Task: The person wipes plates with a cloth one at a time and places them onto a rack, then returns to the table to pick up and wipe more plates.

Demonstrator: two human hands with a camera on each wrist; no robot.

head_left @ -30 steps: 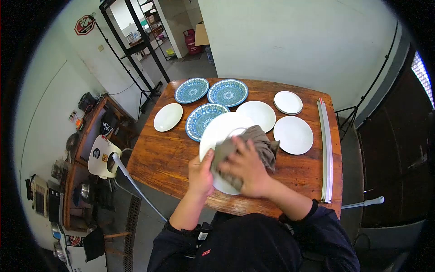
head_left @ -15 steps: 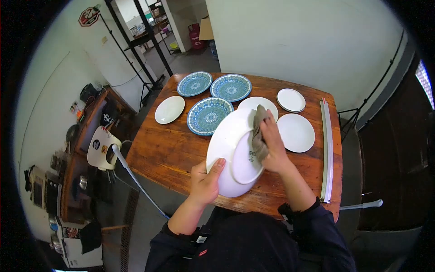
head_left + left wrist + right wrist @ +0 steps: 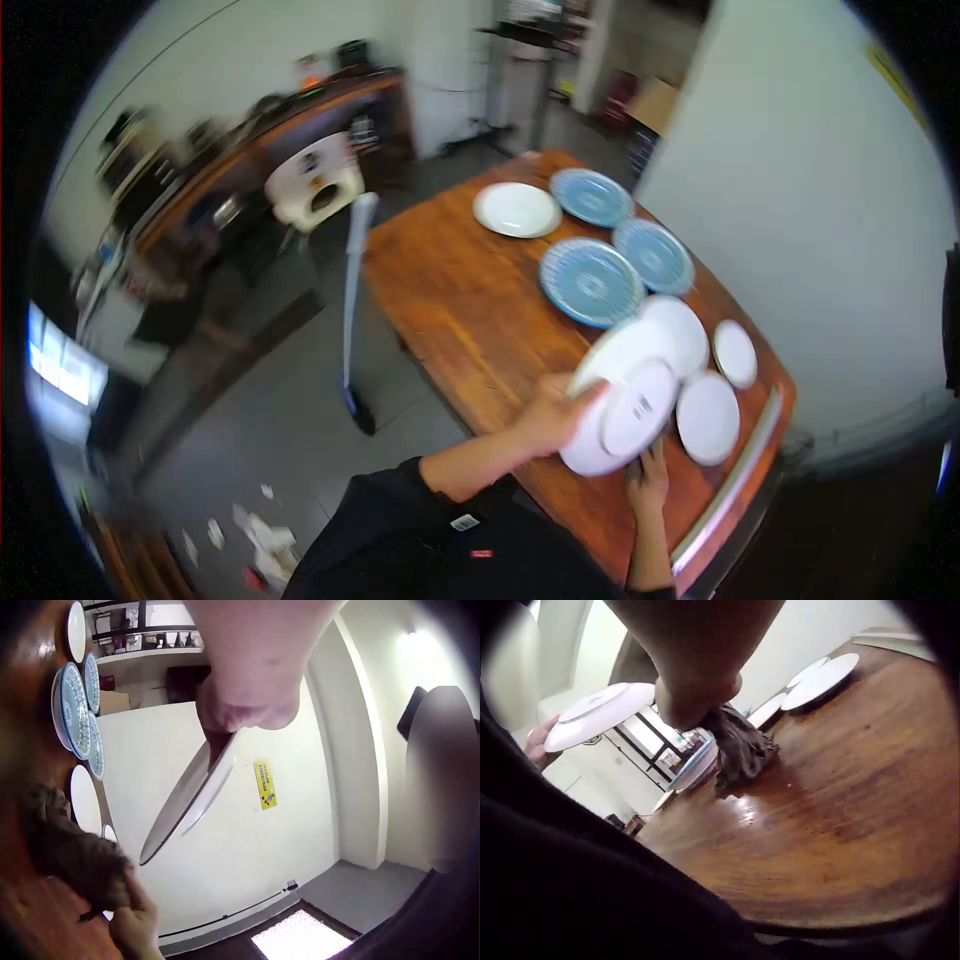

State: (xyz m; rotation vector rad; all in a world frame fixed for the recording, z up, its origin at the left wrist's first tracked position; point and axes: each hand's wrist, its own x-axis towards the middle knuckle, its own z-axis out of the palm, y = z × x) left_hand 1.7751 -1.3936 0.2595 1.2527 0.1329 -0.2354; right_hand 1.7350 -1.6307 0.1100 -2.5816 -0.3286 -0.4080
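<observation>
My left hand (image 3: 548, 418) grips the edge of a large white plate (image 3: 596, 446), which is tilted above the table with its marked underside facing up. In the left wrist view that plate (image 3: 180, 802) shows nearly edge-on under the left hand (image 3: 251, 701). My right hand (image 3: 650, 484) is lower, beyond the plate's near edge. It holds a crumpled brown cloth (image 3: 742, 750), seen in the right wrist view just over the tabletop; in the left wrist view the cloth (image 3: 82, 855) is pinched by the right hand (image 3: 136, 924), apart from the plate.
Several blue patterned plates (image 3: 592, 283) and white plates (image 3: 708, 418) lie on the wooden table (image 3: 470, 330). A long metal strip (image 3: 730, 490) runs along its right side. A white chair (image 3: 318, 182) stands on the left, with a grey-handled pole (image 3: 352, 270) nearer.
The head view has swung left. My right hand and the cloth have come off the plate's underside and dropped lower, while my left hand still holds the plate.
</observation>
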